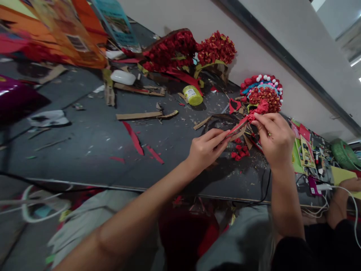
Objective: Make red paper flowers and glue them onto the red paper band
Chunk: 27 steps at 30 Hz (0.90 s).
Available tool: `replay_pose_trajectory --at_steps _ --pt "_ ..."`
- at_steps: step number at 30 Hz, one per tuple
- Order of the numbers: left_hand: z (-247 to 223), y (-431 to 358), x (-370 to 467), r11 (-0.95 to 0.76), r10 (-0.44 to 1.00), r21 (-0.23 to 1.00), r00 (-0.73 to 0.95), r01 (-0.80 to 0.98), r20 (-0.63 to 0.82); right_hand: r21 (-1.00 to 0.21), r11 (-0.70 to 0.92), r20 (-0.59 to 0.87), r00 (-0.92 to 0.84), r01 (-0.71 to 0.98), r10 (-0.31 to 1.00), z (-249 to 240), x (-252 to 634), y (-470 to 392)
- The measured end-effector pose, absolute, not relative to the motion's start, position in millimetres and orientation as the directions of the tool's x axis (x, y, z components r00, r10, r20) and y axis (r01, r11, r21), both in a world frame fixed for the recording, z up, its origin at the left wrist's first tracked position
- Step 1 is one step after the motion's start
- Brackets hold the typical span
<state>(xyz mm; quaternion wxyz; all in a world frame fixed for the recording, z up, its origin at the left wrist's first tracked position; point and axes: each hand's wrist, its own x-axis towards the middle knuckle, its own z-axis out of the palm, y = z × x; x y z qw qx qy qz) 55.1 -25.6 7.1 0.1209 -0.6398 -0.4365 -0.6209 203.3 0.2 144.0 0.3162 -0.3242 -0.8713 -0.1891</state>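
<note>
Red paper strip [239, 126], right of centre in the frame, runs slantwise between both hands above the dark table [93, 139]. Left hand [205, 148] pinches the lower end, thumb and fingers closed on it. Right hand [275, 137] grips the upper end, fingers curled tight where the strip bunches into a crumpled rosette [262, 107].

Judgement on technique: the strip looks best kept taut between the two grips, with the left hand feeding slack slowly while the right turns the paper on itself, so the folds stack evenly. Pinching close to the bunch should stop it springing loose. Thin paper like this would likely tear under a sharp pull.

Small red rosettes [239, 150] lie loose on the table just below the hands. A round ornament [263, 90] with red, blue and white beads stands just behind the right hand. A yellow tub [193, 95] lies on its side further up, centre frame.

Hard to make out: the right fingertips hide whether glue or wire holds the bunch. Upper left posters are blurred. Another person's hand [349, 186] is cut off at the right edge. Lower frame shows only lap and cables, smeared.
</note>
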Motion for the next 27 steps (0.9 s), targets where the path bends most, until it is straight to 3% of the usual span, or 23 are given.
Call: replay_pose_trajectory --at_steps 7,17,27 --pt "7.2 -26.6 54.6 -0.595 0.425 0.41 -0.162 0.691 0.891 0.126 0.756 0.617 -0.647 0.643 0.448 144.1 203.9 7.2" --pt "3.7 -27.7 54.8 -0.61 0.427 0.405 -0.148 0.681 0.892 0.239 0.749 0.529 -0.729 0.618 0.434 151.4 198.2 7.3" --pt "5.2 -28.3 57.8 -0.611 0.431 0.43 -0.177 0.665 0.885 0.164 0.759 0.563 -0.692 0.63 0.453 145.6 201.7 6.9"
